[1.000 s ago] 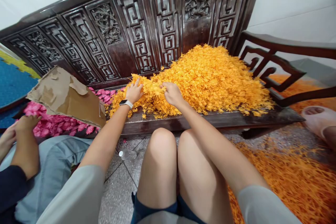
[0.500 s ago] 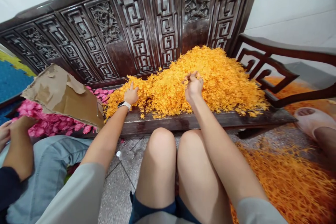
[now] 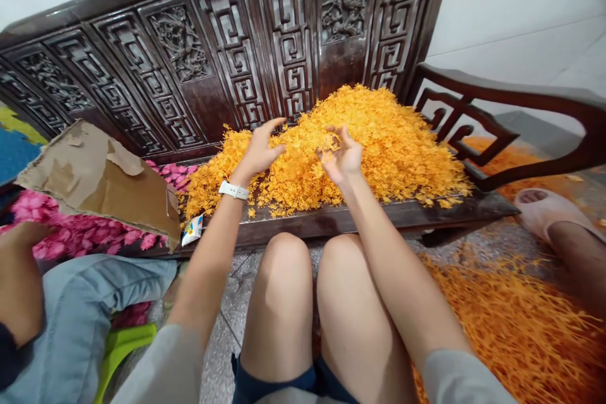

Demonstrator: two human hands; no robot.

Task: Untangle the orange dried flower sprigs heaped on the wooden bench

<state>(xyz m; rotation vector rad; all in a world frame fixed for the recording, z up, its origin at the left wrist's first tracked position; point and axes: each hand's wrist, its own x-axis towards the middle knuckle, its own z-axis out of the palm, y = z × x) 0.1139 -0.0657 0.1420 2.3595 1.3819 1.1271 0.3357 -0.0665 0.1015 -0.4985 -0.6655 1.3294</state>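
Note:
A large heap of yellow-orange artificial flower pieces (image 3: 398,151) covers the right part of a dark wooden bench seat (image 3: 303,221). My left hand (image 3: 260,148), with a white-strapped watch (image 3: 233,190) on its wrist, is over the lower left part of the heap. Its thumb and fingers are spread, with nothing seen in them. To its right, my right hand (image 3: 346,156) is palm up in front of the heap. Its fingers curl round a few yellow flower pieces (image 3: 332,141), which blend into the heap behind.
A torn cardboard box (image 3: 104,177) stands left on the bench among pink flower pieces (image 3: 80,224), beside a small white packet (image 3: 192,230). Another person's jeans-clad leg (image 3: 80,309) is at left. Orange stringy pieces (image 3: 516,322) lie at lower right, near a foot in a pink slipper (image 3: 537,208).
My left hand has lifted off the yellow pieces and moved right, towards my right hand. My right hand has turned and its fingers have spread slightly. The view has shifted, showing the white packet.

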